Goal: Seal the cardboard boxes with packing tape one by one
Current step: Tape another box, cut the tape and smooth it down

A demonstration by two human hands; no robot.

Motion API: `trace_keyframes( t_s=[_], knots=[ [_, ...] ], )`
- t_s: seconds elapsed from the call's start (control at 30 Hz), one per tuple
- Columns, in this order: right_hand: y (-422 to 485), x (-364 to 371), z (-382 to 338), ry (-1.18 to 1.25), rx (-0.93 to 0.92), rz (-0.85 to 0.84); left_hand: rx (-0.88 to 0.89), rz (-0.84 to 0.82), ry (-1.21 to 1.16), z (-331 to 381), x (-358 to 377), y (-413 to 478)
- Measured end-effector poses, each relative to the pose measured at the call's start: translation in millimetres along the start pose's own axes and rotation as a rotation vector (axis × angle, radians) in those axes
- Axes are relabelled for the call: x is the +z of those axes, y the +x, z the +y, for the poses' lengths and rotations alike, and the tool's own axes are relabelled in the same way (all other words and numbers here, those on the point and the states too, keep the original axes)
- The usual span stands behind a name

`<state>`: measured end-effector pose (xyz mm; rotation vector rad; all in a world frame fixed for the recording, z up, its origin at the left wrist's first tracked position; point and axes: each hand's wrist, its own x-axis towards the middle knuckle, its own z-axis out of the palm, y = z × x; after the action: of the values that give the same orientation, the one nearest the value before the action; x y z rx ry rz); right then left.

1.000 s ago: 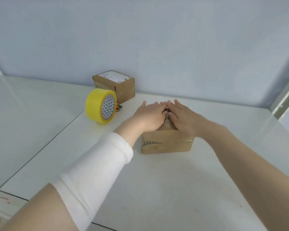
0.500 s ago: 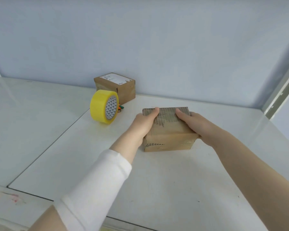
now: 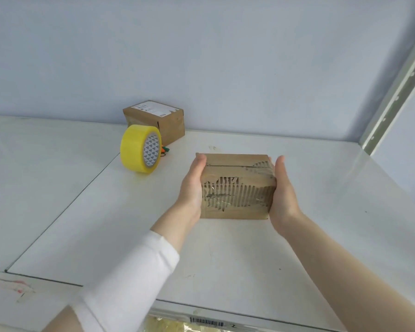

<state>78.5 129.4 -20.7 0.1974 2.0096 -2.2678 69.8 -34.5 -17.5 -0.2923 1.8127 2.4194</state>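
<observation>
Where the near cardboard box (image 3: pixel 236 188) sits: centre of the white table (image 3: pixel 249 259), held between both hands and tilted so its broad face is toward the camera. Whether its lower edge touches the table cannot be told.
Box face: outer paper torn away across the middle, exposing the corrugated ribs. A straight seam runs across near the far edge.
Left hand (image 3: pixel 192 188): palm flat against the box's left side, fingers straight, pressing inward.
Right hand (image 3: pixel 283 188): palm flat against the box's right side, fingers extended, thumb by the edge of the face.
Left forearm: covered by a white sleeve (image 3: pixel 130 279) below the wrist.
Tape roll (image 3: pixel 135 149): yellow packing tape, standing on its rim. It is left of and beyond the near box, well apart from it, with no hand on it.
Second cardboard box (image 3: pixel 157 118): by the wall, just behind the roll, white label on top.
Small item (image 3: pixel 165 149): orange and green, beside the roll, too small to identify.
Right edge: perforated metal upright (image 3: pixel 393 92).
</observation>
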Motion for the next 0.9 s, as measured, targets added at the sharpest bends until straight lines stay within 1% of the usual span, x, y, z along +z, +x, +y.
trace_keyframes(
  t_s=[0.03,0.1,0.2,0.23,0.27,0.33,0.37,0.4,0.47,0.53,0.6,0.63,0.67,0.7,0.73,0.87,0.9],
  knots=[
    [0.4,1.0,-1.6,0.024,0.015,-0.015,-0.009,-0.005,-0.019,-2.0,1.3,2.1],
    [2.5,-0.6,-4.3,0.044,-0.025,-0.077,0.006,-0.047,-0.023,-2.1,-2.6,7.7],
    [6.5,-4.4,-0.3,0.052,-0.050,-0.033,0.038,-0.032,-0.021,-1.0,-2.1,9.4],
    [7.1,-4.3,-0.9,0.039,-0.044,-0.048,0.036,-0.047,-0.018,-0.1,-0.6,8.7],
    [6.9,-4.0,-3.3,0.024,-0.035,-0.075,0.029,-0.076,0.001,1.9,0.3,7.0],
    [6.8,-9.8,-11.6,-0.035,-0.030,-0.097,0.031,-0.136,0.114,7.9,-2.8,4.3],
    [6.2,-13.5,-20.1,-0.094,-0.057,-0.094,0.071,-0.138,0.224,14.0,-6.3,4.0],
    [5.5,-16.4,-29.7,-0.210,-0.115,-0.076,0.148,-0.115,0.369,22.6,-8.4,4.1],
    [6.4,-16.5,-47.3,-0.543,-0.297,-0.015,0.357,-0.041,0.648,41.1,-5.5,4.7],
    [10.9,-8.5,-57.7,-0.906,-0.469,-0.057,0.491,-0.068,0.850,57.1,6.1,8.8],
    [17.7,3.6,-60.2,-1.231,-0.521,-0.114,0.500,-0.104,1.115,60.5,22.8,14.7],
    [19.7,8.5,-57.1,-1.338,-0.510,-0.138,0.477,-0.098,1.268,56.5,29.7,16.8],
    [20.5,11.6,-52.6,-1.399,-0.486,-0.161,0.449,-0.092,1.411,50.7,33.7,18.3],
    [20.7,12.6,-48.5,-1.428,-0.468,-0.179,0.413,-0.088,1.498,44.7,35.1,18.9],
    [21.2,11.3,-45.6,-1.435,-0.456,-0.184,0.393,-0.088,1.533,39.9,34.3,19.8],
    [28.5,9.3,-51.7,-1.393,-0.343,-0.219,0.409,-0.103,1.507,38.3,32.1,28.3],
    [29.8,10.3,-50.6,-1.404,-0.354,-0.226,0.419,-0.097,1.508,38.2,32.0,29.2]
  ],
)
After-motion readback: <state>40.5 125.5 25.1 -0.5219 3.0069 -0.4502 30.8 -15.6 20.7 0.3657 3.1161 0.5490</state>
